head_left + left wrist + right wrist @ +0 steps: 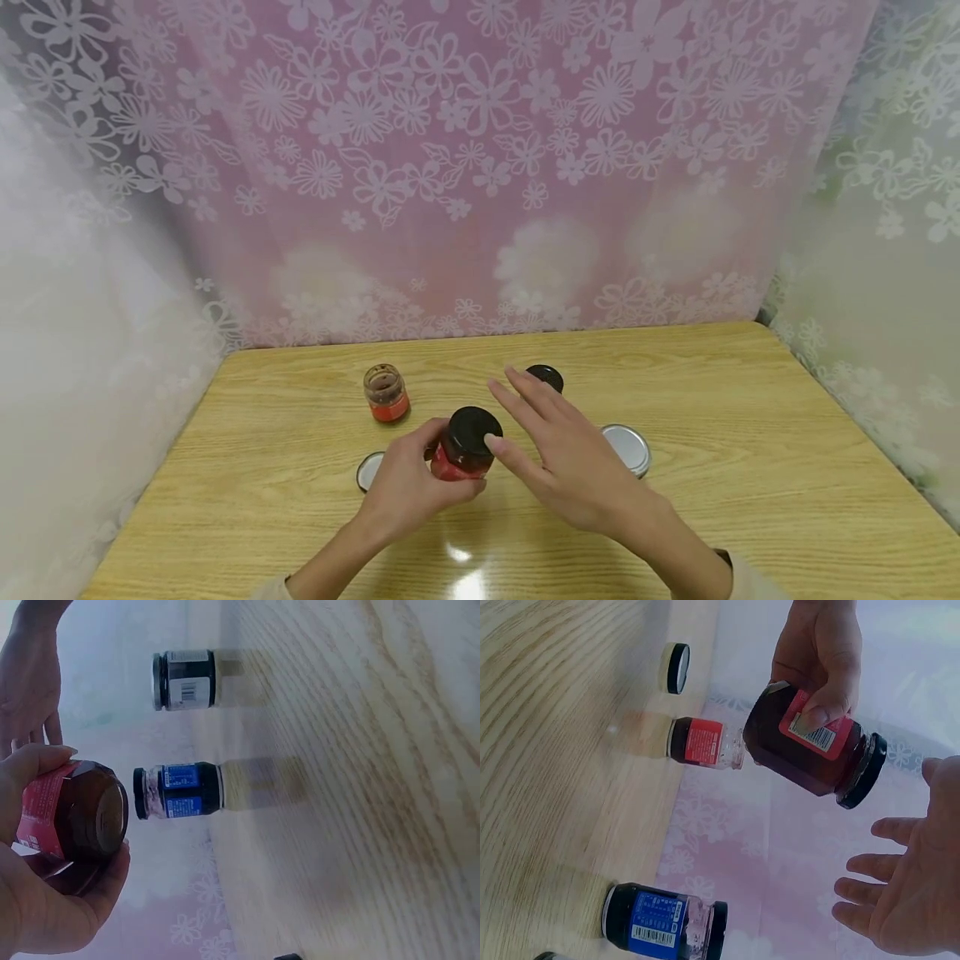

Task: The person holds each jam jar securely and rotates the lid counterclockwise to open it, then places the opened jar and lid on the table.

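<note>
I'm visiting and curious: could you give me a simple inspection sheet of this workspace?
Surface: wood-grain table, bright glare at the near side.
Job's things: held jar, red label, lifted and tilted, black lid on.
Clutter: open jar, dark contents; loose lid, white side up; blue-labelled jar and silver-lidded jar, both lidded and upright.
Grips: left grip holds the held jar; right grip holds nothing, fingers extended nearby.
Cables: nothing seen.
Surroundings: floral curtains.

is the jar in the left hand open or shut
Shut: the held jar has its black lid on; how tightly, I cannot tell.
</note>
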